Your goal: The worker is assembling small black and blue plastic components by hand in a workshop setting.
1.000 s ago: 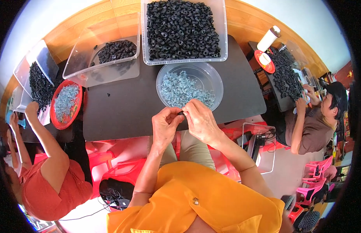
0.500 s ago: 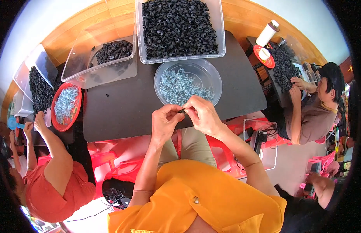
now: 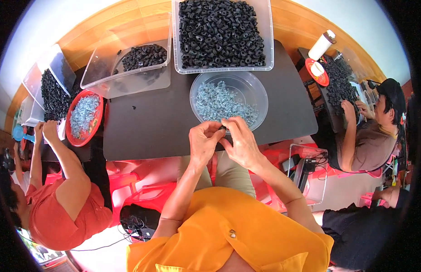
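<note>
head view looks down on a dark table (image 3: 165, 127) with the person's two forearms rising from the lower edge, elbows out, wrists bent inward so the hands meet at the table's near edge. at the far side sits a large clear bin (image 3: 221, 34) heaped with small black ring-shaped parts; left of it a second clear bin (image 3: 128, 68), tilted, holds a smaller pile of the same. just beyond the hands stands a round clear bowl (image 3: 228, 97) of small silvery pieces. the left hand (image 3: 203, 143) is curled, fingertips pinched toward the right hand (image 3: 240, 140), whose fingers also close in; between both sets of fingertips sits a small dark part (image 3: 222, 131), gripped by both hands, over the bowl's near rim. its exact shape is too small to tell. a person in red works at a red tray (image 3: 83, 117) on the left.
</note>
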A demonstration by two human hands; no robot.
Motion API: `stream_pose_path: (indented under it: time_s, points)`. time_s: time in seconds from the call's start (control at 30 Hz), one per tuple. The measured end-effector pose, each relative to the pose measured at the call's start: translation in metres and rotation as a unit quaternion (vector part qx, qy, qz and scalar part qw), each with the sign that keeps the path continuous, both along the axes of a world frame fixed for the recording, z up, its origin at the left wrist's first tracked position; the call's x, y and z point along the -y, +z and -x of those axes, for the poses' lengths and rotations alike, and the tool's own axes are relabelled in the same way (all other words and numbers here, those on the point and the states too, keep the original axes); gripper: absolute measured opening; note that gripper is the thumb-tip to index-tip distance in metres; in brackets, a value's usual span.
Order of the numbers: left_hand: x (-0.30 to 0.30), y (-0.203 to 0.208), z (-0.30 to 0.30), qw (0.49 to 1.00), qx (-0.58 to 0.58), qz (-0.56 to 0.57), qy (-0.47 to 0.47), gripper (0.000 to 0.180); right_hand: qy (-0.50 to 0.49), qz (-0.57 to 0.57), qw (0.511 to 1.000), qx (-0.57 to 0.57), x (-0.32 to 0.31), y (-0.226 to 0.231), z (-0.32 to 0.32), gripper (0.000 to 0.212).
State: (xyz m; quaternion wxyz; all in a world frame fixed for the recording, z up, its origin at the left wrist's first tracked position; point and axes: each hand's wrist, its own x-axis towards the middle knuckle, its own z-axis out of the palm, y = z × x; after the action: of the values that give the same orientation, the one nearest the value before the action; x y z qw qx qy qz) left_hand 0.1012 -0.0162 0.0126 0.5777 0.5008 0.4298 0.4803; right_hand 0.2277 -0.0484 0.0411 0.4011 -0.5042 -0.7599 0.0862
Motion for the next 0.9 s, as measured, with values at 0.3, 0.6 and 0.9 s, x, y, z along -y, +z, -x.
stream_pose_path:
  time_s: [0.3,0.6,0.9]
  points:
    - [0.002,0.008,0.008,0.998,0.05,0.039,0.029,0.013,-0.033,-0.072,0.994,0.081,-0.006,0.002,0.009,0.041]
    - [-0.011,0.014,0.023,0.995,0.093,0.027,0.006,0.012,0.021,-0.078,0.989,0.128,-0.019,0.005,0.014,0.042]
    - [-0.133,0.108,0.119,0.868,-0.16,-0.34,0.326,0.017,-0.129,-0.123,0.984,-0.011,-0.008,0.014,-0.021,0.035]
